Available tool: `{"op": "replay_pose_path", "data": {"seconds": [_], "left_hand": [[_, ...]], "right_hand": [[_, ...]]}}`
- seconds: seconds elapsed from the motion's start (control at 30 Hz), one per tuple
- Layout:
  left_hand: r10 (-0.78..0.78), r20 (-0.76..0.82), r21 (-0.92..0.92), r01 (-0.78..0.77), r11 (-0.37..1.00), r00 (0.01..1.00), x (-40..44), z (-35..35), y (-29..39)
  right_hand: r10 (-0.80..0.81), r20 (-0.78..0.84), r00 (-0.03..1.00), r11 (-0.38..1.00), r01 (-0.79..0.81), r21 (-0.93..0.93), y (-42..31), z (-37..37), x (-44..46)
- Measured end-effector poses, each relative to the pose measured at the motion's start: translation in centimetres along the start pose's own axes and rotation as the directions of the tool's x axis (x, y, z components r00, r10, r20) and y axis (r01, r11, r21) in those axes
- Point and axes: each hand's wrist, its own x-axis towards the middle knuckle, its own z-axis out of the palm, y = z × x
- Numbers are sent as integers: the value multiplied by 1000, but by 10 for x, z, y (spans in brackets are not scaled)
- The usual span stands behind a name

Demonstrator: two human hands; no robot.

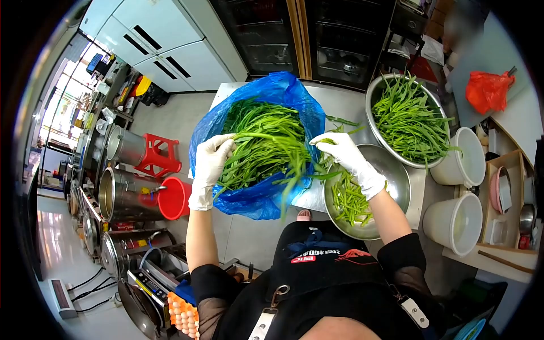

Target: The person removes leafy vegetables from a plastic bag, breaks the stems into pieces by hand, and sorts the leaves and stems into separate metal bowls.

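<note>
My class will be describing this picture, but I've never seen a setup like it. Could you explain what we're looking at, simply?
There is no robot here. This single picture comes from a camera worn on a person's head, looking forward and down, so the forearms reach away from us.

Both hands wear white gloves. The left hand pinches a green stalk over an open blue plastic bag of leafy greens. The right hand is near the bag's edge, with a bit of green at its fingers; how firmly it grips is unclear.

The bag rests on a metal table. To its right are a metal bowl with short green pieces and, farther away, another metal bowl heaped with long leafy stalks.
</note>
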Motion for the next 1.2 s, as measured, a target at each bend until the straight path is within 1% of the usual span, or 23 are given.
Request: {"op": "replay_pose_path", "data": {"seconds": [0.1, 0.13, 0.2, 0.37, 0.5, 0.53, 0.63, 0.67, 0.73, 0.77, 0.8, 0.87, 0.9, 0.93, 0.97, 1.0, 1.03, 1.07, 1.1, 1.13, 1.17, 1.2], "left_hand": [[75, -53, -33, -77, 997, 996, -3, -1, -6], [85, -56, -52, -88, 995, 995, -5, 0, -6], [105, -63, -87, -110, 990, 993, -8, 0, -3], [170, -32, -84, -172, 982, 985, -10, 1, -4], [201, -21, -63, -202, 977, 979, -15, 5, 2], [205, -23, -64, -206, 977, 979, -16, 7, 3], [209, -24, -70, -210, 975, 978, -19, 12, 5], [205, -20, -73, -205, 976, 979, -20, 14, 7], [206, -2, -45, -206, 978, 979, -22, 17, 10], [170, -2, -51, -170, 984, 985, -23, 19, 11], [159, -4, -54, -159, 986, 987, -24, 21, 11], [122, -3, -68, -122, 990, 993, -27, 24, 9], [148, 7, -18, -148, 989, 989, -27, 25, 4], [165, 13, 17, -165, 986, 986, -28, 26, -1], [182, 22, 50, -183, 982, 983, -30, 29, -4], [171, 24, 85, -173, 981, 985, -33, 33, -3], [182, 55, 141, -188, 972, 982, -36, 38, 2], [238, 56, 190, -245, 951, 970, -36, 44, 0], [294, 61, 239, -300, 923, 954, -37, 49, -2], [305, 65, 219, -312, 924, 950, -39, 54, 1], [324, 72, 238, -332, 913, 943, -39, 59, 2], [378, 77, 259, -384, 886, 923, -38, 63, -2]], "right_hand": [[-16, 0, 1000, 1000, 16, -2, 0, -5, -1], [11, 16, 1000, 1000, -11, -21, -5, -7, -2], [2, 46, 999, 1000, -1, -16, -3, -4, -1], [-74, 51, 996, 997, 76, -19, -13, 11, -1], [-132, -104, 986, 990, 126, -61, -22, 24, -3], [-287, -161, 944, 952, 262, -156, -20, 31, -2], [-416, -103, 904, 851, 347, -394, -40, 36, -12], [-485, -74, 871, 779, 391, -491, -39, 39, -11], [-550, -74, 832, 712, 421, -561, -31, 43, -9], [-583, -71, 809, 676, 436, -594, -30, 45, -8], [-596, -85, 799, 675, 441, -591, -30, 45, -7], [-543, -116, 832, 748, 416, -516, -29, 44, -9], [-513, -127, 849, 782, 401, -477, -27, 42, -10], [-431, -170, 886, 858, 345, -380, -20, 42, -8], [-394, -181, 901, 883, 316, -348, -12, 38, -4], [-250, -211, 945, 963, 222, -151, -8, 35, -2], [-100, -211, 973, 992, 113, 54, -5, 32, 0], [-16, -175, 984, 987, 44, 154, -1, 27, 1], [41, -170, 985, 976, -3, 216, -6, 25, -1], [-80, -185, 979, 983, 108, 148, 9, 22, 2], [-200, -191, 961, 973, 218, 78, 24, 22, 6], [-82, -211, 974, 964, 131, 230, 24, 22, 6]]}}
